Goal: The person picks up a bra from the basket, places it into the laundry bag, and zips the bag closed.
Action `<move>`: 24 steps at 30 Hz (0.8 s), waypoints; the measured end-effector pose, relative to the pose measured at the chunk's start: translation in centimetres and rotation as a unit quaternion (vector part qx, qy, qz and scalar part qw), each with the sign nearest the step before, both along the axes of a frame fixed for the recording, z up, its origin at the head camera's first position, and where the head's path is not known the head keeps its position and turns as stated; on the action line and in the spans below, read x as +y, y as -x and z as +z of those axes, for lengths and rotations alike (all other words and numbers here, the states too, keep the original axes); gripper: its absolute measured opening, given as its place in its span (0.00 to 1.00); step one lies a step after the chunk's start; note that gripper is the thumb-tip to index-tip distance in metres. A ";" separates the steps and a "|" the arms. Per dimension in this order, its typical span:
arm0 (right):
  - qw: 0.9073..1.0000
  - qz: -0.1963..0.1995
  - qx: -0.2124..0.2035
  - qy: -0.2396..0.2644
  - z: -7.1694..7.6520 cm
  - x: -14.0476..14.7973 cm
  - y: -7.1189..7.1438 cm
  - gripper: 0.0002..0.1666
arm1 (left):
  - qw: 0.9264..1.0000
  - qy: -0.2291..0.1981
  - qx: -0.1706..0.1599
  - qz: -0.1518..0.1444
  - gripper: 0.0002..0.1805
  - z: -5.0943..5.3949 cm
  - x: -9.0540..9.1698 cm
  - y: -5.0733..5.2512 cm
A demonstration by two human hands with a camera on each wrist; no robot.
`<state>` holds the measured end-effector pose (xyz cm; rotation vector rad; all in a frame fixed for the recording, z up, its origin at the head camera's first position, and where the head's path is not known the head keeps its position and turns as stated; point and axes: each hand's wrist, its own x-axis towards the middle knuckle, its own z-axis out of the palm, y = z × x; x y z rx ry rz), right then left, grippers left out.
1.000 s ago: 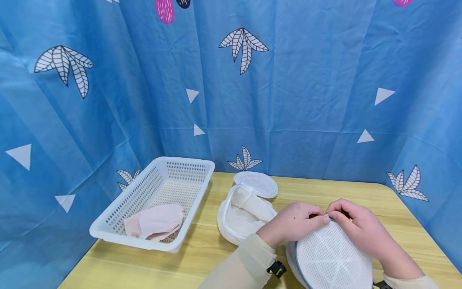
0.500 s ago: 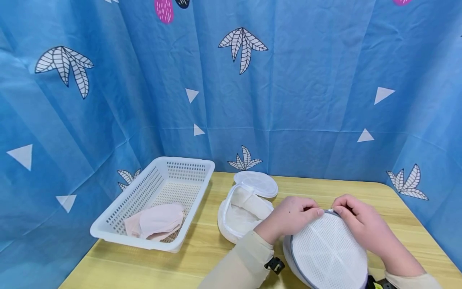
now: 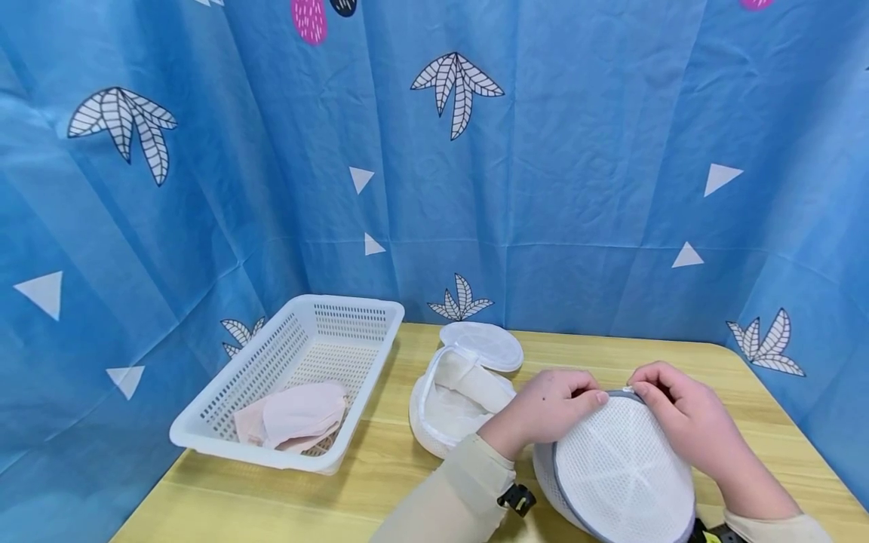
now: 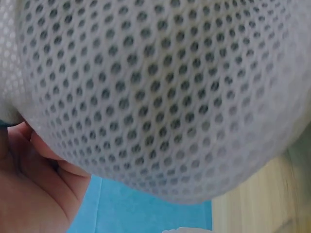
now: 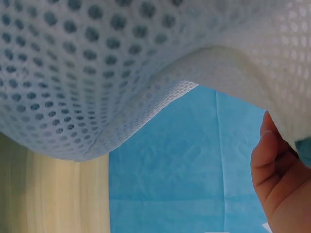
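In the head view a white mesh laundry bag [image 3: 624, 467] with a grey zip edge is held tilted at the front right, its round face toward me. My left hand [image 3: 553, 407] pinches the grey edge between thumb and fingers. Close to its right, my right hand [image 3: 682, 418] pinches the same edge at a small white zip pull [image 3: 628, 389]. Coarse mesh of the bag [image 4: 160, 97] fills most of the left wrist view, with my left hand [image 4: 39, 189] at its edge. In the right wrist view, my right hand [image 5: 279, 170] touches the bag's edge.
Left of the hands stands a second white mesh bag [image 3: 424, 434], its round lid [image 3: 483, 345] folded back. A white plastic basket [image 3: 353, 411] farther left holds pale pink cloth pieces [image 3: 302, 415]. A blue patterned curtain [image 3: 577, 188] hangs behind the wooden table [image 3: 380, 498].
My right hand has moved slightly right and up, away from the left hand, together with the zip pull. More of the bag's grey edge now shows between the hands.
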<state>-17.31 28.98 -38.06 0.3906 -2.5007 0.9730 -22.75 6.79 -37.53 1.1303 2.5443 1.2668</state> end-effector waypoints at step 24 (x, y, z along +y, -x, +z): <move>0.998 0.054 0.018 -0.004 -0.3 -0.9 -0.3 0.10 | 0.998 0.051 0.004 -0.044 0.10 0.2 0.0 -0.1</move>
